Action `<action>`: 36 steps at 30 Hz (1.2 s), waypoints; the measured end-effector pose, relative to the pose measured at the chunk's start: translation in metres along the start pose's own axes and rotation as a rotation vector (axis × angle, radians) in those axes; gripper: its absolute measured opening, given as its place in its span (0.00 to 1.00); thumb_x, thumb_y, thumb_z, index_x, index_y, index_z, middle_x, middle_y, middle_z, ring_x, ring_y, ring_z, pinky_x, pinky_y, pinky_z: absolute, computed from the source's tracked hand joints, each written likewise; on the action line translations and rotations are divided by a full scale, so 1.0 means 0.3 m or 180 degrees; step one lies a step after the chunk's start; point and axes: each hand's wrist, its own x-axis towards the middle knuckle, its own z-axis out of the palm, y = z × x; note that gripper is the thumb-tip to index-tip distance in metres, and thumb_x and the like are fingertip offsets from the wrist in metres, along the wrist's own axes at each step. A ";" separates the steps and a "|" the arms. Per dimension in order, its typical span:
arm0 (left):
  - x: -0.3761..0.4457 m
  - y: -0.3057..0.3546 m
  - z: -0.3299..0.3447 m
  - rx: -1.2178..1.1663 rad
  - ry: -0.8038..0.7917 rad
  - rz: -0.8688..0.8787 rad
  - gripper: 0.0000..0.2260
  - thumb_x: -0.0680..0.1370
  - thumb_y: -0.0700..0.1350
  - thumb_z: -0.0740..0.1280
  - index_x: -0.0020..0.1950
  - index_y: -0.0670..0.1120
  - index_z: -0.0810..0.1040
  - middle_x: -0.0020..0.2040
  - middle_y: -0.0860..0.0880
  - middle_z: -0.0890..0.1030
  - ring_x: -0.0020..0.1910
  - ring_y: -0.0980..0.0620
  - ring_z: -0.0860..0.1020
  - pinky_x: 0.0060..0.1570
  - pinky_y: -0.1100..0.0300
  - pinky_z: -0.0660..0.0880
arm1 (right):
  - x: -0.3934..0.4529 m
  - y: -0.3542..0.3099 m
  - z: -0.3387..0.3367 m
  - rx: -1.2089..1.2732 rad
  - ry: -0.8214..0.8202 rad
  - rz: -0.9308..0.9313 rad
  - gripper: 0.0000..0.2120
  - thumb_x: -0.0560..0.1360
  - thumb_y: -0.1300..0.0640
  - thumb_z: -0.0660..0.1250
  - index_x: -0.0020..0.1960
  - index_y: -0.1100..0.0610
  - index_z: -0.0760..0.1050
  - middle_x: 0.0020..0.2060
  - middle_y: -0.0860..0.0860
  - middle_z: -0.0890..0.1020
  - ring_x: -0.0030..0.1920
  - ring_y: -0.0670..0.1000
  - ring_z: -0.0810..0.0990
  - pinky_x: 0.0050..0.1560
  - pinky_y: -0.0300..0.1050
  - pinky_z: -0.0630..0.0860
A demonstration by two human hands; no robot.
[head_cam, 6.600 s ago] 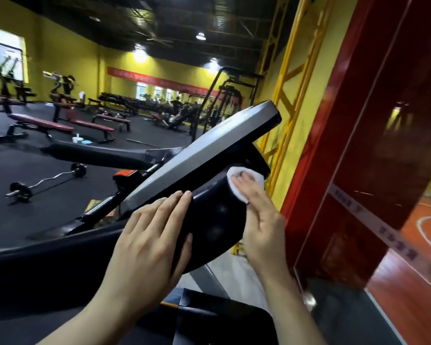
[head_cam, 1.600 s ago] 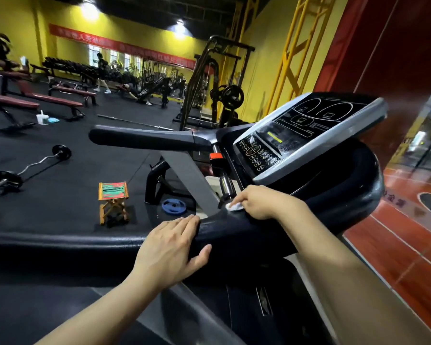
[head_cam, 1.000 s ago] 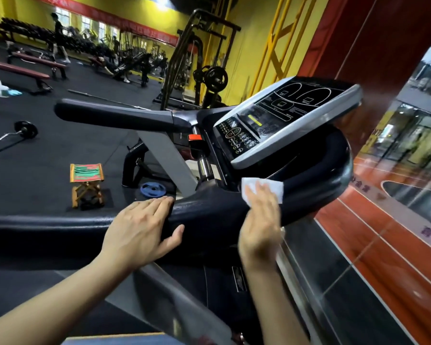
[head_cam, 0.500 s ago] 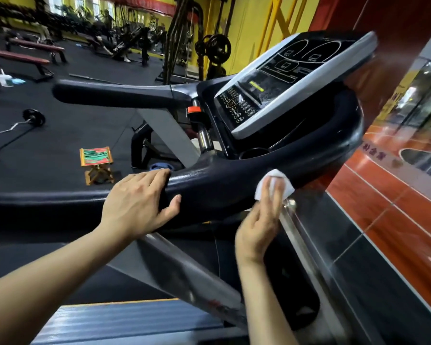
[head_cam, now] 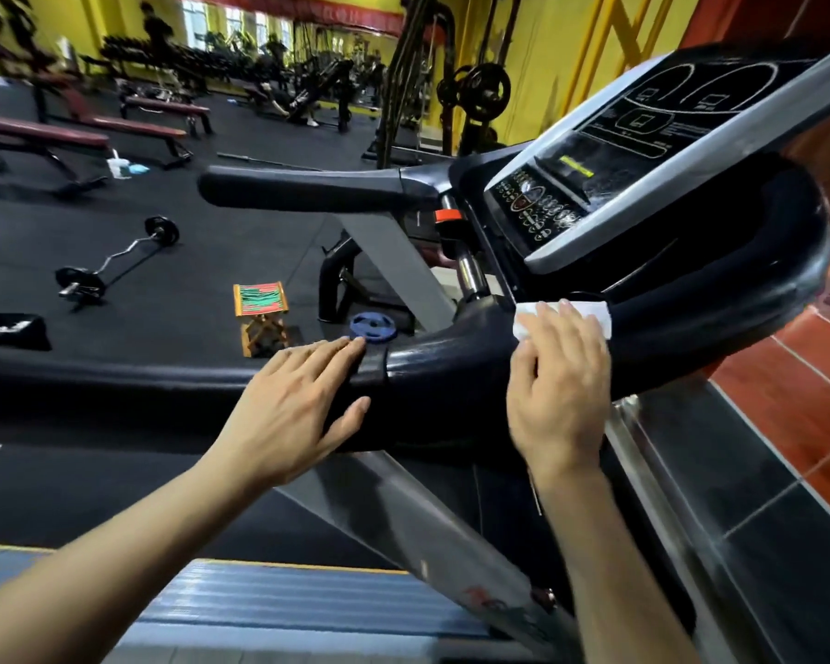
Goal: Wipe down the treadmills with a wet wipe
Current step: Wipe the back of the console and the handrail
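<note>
Small folding stool (head_cam: 260,311) and blue weight plate (head_cam: 373,326) sit on the floor behind the black curved treadmill handrail (head_cam: 451,371), which runs left-right. Right hand (head_cam: 559,385) presses the white wet wipe (head_cam: 595,314) flat on it; left hand (head_cam: 291,407) rests open alongside.

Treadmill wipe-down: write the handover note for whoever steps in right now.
Left hand: open, flat on the black handrail, bracing.
Right hand: straight fingers press the white wet wipe onto the curved front bar just below the console.
Done: cannot tell from this view which surfaces are already wiped.
Left: probably carry on along the front bar to its right end, then the far handrail and console, if not yet done.
</note>
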 end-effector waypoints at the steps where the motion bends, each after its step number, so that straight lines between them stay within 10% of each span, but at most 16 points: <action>1: -0.023 -0.029 -0.005 0.0035 0.0009 -0.0074 0.29 0.81 0.61 0.56 0.75 0.43 0.71 0.71 0.45 0.77 0.67 0.44 0.76 0.66 0.50 0.70 | 0.028 -0.019 -0.003 -0.0161 -0.0246 0.0013 0.14 0.80 0.60 0.59 0.59 0.59 0.80 0.59 0.54 0.82 0.67 0.57 0.76 0.73 0.56 0.65; 8: -0.150 -0.219 -0.032 0.0161 -0.0002 -0.0683 0.28 0.81 0.64 0.55 0.68 0.46 0.76 0.63 0.48 0.80 0.61 0.42 0.78 0.66 0.46 0.68 | -0.031 -0.455 0.110 -0.0108 -0.1667 -0.0784 0.13 0.76 0.56 0.57 0.45 0.55 0.80 0.41 0.53 0.84 0.45 0.58 0.81 0.50 0.53 0.74; 23: -0.175 -0.259 -0.009 0.0094 0.0217 -0.0708 0.26 0.80 0.63 0.58 0.66 0.46 0.77 0.60 0.47 0.79 0.60 0.42 0.77 0.64 0.45 0.67 | 0.177 -0.390 0.078 -0.0922 -0.3089 -0.0227 0.16 0.82 0.57 0.53 0.59 0.56 0.79 0.56 0.58 0.82 0.57 0.63 0.80 0.55 0.53 0.77; 36: -0.239 -0.500 -0.088 0.0365 -0.0273 -0.0732 0.28 0.79 0.67 0.55 0.61 0.46 0.79 0.54 0.48 0.82 0.53 0.42 0.79 0.57 0.46 0.70 | 0.124 -0.476 0.090 -0.1220 -0.2484 -0.0108 0.15 0.82 0.57 0.53 0.51 0.58 0.78 0.47 0.56 0.82 0.50 0.62 0.80 0.47 0.51 0.75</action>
